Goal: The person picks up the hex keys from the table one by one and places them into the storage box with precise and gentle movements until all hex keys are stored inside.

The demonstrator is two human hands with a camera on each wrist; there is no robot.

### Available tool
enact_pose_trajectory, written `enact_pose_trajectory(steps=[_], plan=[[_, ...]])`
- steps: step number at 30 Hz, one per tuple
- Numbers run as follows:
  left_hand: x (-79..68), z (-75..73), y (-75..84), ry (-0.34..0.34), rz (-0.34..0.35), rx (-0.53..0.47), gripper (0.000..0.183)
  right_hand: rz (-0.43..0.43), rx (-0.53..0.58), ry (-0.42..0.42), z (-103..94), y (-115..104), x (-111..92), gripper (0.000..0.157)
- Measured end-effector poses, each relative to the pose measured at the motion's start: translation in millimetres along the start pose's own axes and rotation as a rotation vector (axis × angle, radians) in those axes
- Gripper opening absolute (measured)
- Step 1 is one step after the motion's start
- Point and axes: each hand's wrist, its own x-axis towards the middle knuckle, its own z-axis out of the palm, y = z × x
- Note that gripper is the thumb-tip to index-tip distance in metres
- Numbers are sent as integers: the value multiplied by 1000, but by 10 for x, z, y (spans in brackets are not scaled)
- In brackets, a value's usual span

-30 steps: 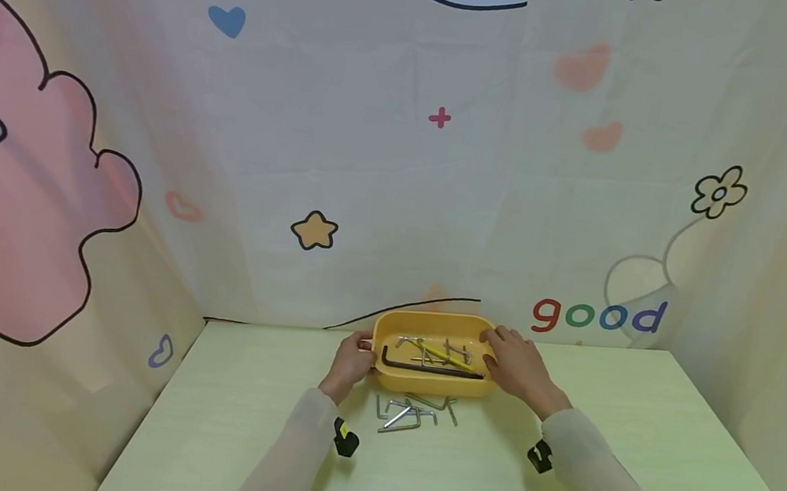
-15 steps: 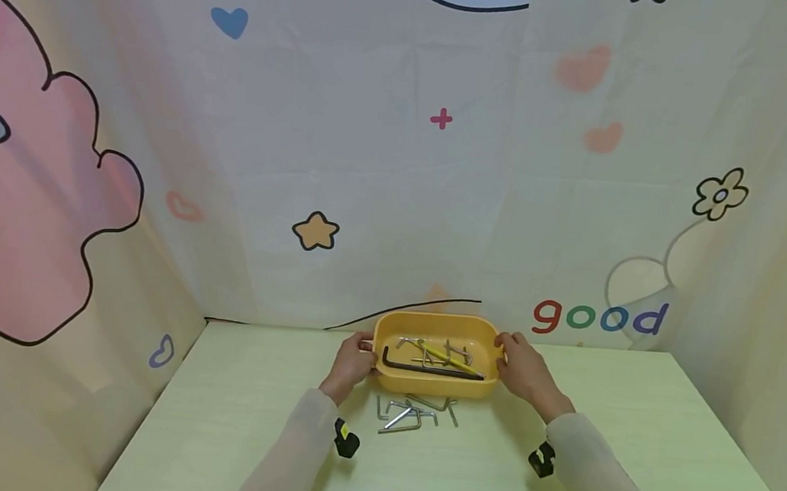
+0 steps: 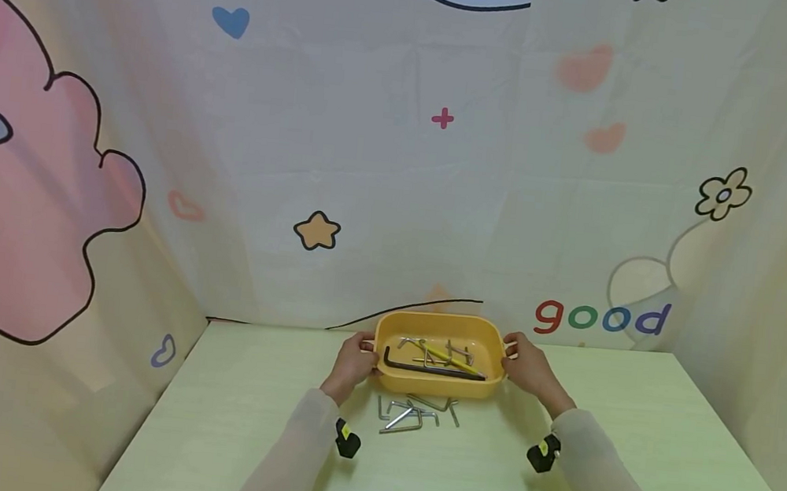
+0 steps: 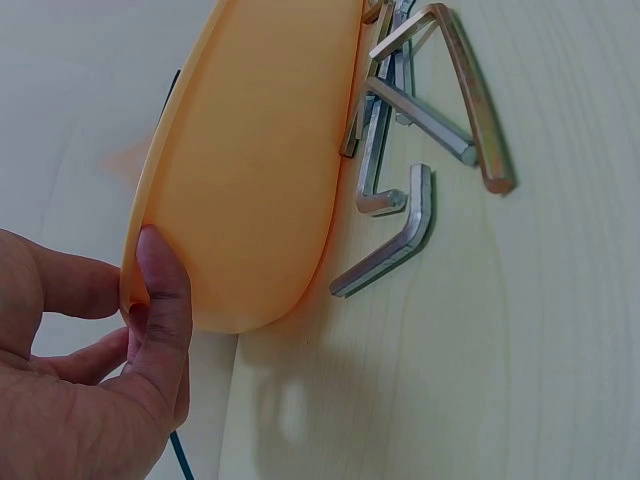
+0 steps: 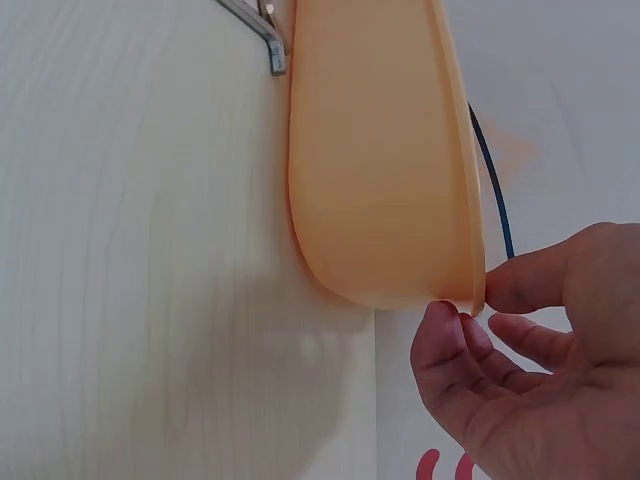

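Note:
A yellow-orange plastic basin (image 3: 437,386) sits at the back of the table. Its left end is pinched at the rim by my left hand (image 3: 354,362), thumb and fingers on either side of the edge in the left wrist view. At the opposite end my right hand (image 3: 532,369) pinches the rim between thumb and fingers, as the right wrist view shows. Inside lie a long black hex key (image 3: 417,369), a slim yellow stick like a pencil (image 3: 460,363) and several small metal hex keys. More loose hex keys (image 4: 472,95) lie on the table just before the basin.
A pale wood-grain table (image 3: 455,489) carries all of this. Directly behind the basin hangs a printed cloth backdrop (image 3: 373,157), which also encloses the left and right sides.
My right hand has shifted outward from over the basin's right end and now pinches its rim. My left hand keeps its hold, and the basin and loose hex keys stay practically in place.

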Motion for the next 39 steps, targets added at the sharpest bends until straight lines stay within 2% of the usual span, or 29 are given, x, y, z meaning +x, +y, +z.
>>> enact_pose_trajectory(steps=[6,12,22,25,28,31,36,39], plan=[[5,1,-9,-2,-3,-3,52,110,188,-55,-1,-8,25,49],[15,12,-10,2,-5,6,51,166,347,-97,-6,80,98,53],[8,-2,19,-7,-16,18,51,192,473,-141,-22,76,107,52],[-23,10,3,23,-10,99,50,214,500,-155,-10,93,101,52],[-76,26,3,80,53,196,50,226,500,-156,7,113,98,53],[-149,36,32,114,166,255,49,223,499,-144,20,123,103,53],[-318,19,94,69,336,331,43,228,504,-132,24,109,110,53],[-432,7,116,38,393,383,41,231,503,-132,17,90,105,53]])
